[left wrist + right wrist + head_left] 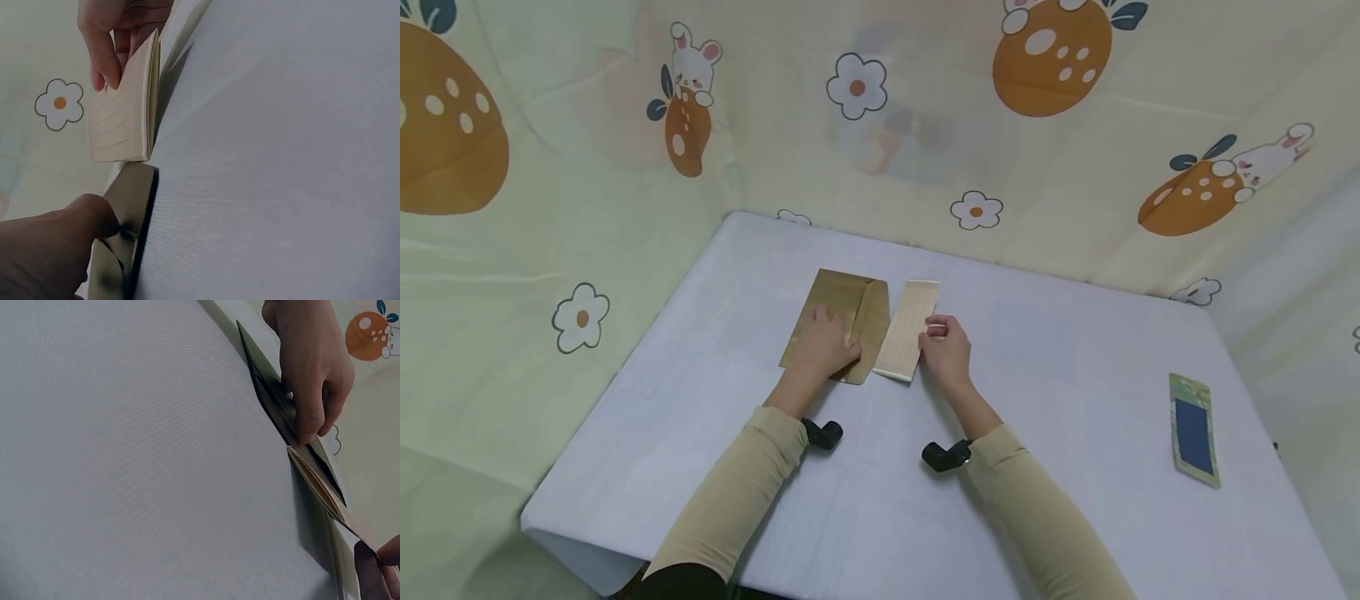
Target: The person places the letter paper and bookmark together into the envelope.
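Note:
A brown paper envelope (838, 287) lies flat on the table, its flap side toward the right. My left hand (820, 346) rests on it with fingers and thumb pressing down near the flap crease. Right beside it is a folded sheet of cream lined paper (908, 321), whose stacked layers show at the edge in the left wrist view. My right hand (949, 354) pinches the paper's right edge between thumb and fingers, tilting that side up. The paper's left edge overlaps the envelope's flap edge (328, 465) in the right wrist view.
A flat green packet with a dark blue panel (1195, 429) lies at the right of the white-covered table (1045, 517). A patterned curtain (775, 150) hangs behind the table and along its left side.

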Available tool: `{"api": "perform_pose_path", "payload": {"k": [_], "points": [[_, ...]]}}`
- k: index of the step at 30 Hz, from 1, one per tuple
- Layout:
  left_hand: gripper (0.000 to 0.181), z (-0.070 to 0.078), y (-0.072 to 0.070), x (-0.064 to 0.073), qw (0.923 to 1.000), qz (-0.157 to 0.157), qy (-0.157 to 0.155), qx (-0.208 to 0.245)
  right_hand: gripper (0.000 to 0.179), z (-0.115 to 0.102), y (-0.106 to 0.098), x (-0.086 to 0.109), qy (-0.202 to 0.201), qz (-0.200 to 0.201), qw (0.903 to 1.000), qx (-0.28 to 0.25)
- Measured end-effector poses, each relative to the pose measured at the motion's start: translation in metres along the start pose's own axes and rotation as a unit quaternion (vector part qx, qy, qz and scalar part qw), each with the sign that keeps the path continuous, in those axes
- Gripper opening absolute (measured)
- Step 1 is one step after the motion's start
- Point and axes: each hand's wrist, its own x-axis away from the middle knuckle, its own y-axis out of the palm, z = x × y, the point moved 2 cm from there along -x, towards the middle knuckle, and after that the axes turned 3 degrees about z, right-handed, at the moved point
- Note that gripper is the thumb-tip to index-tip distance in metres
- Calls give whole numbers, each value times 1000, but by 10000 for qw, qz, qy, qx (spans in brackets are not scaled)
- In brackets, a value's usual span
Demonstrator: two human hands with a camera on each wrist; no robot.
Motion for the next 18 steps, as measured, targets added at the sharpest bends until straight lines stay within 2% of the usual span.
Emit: {"api": "perform_pose_path", "payload": {"k": [5, 8, 11, 18], "points": [[66, 2, -2, -3, 9990, -312, 36, -326, 30, -1, -3, -2, -61, 117, 9999, -66], [67, 1, -4, -3, 9985, -374, 82, -389, 29, -3, -4, -2, -168, 177, 9996, -123], [66, -1, -6, -3, 9984, -337, 125, -443, 29, -6, -5, -3, -251, 217, 9993, -158], [60, -5, -10, -1, 9995, -135, 92, -260, 30, -15, -2, -1, -204, 122, 9992, -313]]}}
